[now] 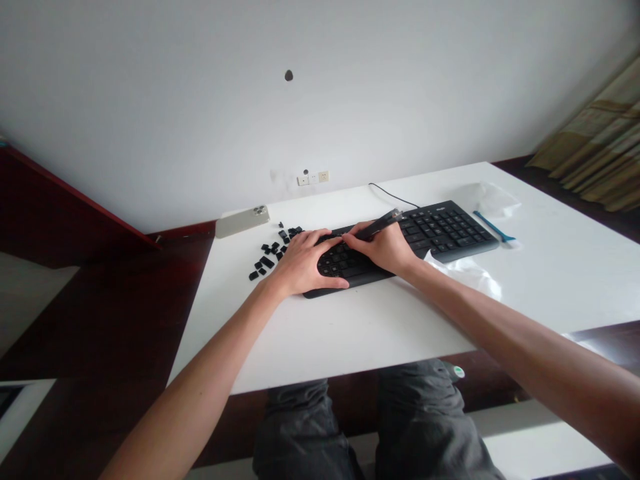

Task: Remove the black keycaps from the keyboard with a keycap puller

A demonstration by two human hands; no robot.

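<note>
The right grip [385,245] is pinching a dark pen-shaped tool [379,225] at a slant, its lower end pointing toward the left part of a black keyboard [435,233]. The fingers are hiding the tip, so contact cannot be told. The left grip [303,260] is spreading its fingers across the keyboard's left end, the thumb lying along the near edge. The keyboard is lying on a white tabletop [310,347]; its cable [395,195] is trailing from the far side. Loose black keycaps [267,263] are lying scattered beside the left grip. A phone [240,223] is resting beyond them, near the far left corner. A blue tool [493,227] is lying just beside the keyboard's right end, near a clear plastic bag [493,198]. Crumpled translucent plastic [473,277] is lying beside the right forearm [490,320].
</note>
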